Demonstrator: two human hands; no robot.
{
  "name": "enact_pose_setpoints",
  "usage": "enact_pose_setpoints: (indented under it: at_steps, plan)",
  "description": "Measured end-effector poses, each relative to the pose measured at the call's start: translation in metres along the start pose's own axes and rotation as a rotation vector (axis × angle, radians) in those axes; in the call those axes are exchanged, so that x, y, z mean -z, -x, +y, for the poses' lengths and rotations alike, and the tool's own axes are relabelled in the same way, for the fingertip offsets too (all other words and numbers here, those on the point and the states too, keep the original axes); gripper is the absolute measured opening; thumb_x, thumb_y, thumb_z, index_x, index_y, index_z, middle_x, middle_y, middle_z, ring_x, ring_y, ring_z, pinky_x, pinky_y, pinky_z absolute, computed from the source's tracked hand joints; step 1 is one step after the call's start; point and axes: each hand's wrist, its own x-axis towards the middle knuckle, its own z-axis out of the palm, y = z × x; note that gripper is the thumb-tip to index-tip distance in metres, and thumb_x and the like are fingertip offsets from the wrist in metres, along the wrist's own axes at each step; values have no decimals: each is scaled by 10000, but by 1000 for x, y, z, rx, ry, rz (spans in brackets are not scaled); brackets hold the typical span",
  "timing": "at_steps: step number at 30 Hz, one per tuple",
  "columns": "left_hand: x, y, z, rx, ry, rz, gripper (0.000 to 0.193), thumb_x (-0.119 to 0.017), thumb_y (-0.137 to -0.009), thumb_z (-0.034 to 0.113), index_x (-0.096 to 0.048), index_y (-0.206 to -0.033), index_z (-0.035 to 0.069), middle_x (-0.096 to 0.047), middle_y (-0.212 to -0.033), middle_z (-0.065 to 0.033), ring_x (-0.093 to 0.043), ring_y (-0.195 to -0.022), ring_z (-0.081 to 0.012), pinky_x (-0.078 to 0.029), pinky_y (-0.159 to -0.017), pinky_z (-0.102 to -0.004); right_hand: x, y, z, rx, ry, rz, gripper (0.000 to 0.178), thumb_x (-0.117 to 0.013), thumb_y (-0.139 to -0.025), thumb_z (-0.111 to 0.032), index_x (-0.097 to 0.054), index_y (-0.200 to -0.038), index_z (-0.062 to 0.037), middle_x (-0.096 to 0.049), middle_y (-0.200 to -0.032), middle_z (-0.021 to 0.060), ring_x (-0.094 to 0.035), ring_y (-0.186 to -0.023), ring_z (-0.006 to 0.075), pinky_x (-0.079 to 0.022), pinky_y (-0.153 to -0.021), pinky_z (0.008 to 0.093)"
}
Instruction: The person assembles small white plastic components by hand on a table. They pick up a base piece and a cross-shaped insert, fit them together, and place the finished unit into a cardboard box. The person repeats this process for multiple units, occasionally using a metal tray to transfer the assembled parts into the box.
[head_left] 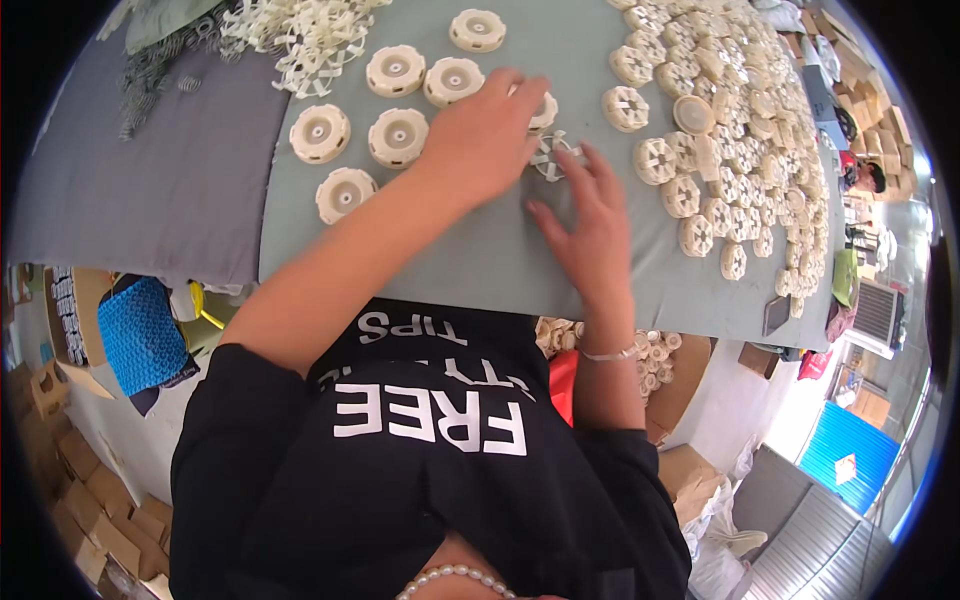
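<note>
cream plastic wheels (398, 137) sit in rows left of the left hand (485, 140), laid flat over one wheel; the right hand (590, 215), fingers spread, presses a thin, likely bendy white clip (553, 152), best pinched at its edges.

Both bare forearms reach far across; the left hand (487, 133) lies palm down, fingers pointing right, while the right hand (590, 215) spreads open just near of it, fingers pointing far-left
</note>
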Motion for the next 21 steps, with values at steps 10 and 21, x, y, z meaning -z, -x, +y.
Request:
enact_pose_setpoints:
  at_steps: [10, 21]
  plan:
    - [7, 31, -1, 11, 101, -270, 625, -804, -863, 249, -574, -1433, 135, -575, -1380, -118, -631, -1204, -339, -554, -969, -445, 42, 36, 6, 12, -186, -306, 203, -761, -854, -87, -718, -1051, -62, -662, -926, 83, -638, -887, 307, -517, -839, 404]
    - [48, 118, 4, 132, 412, -209, 532, -815, -866, 201, -656, -1370, 138, -623, -1354, -99, -659, -1133, -285, -550, -917, -377, 51, 61, 6, -567, -1087, -373, 107, -714, -975, -84, -678, -1059, -28, -639, -908, 13, -601, -761, 112, -469, -629, 263]
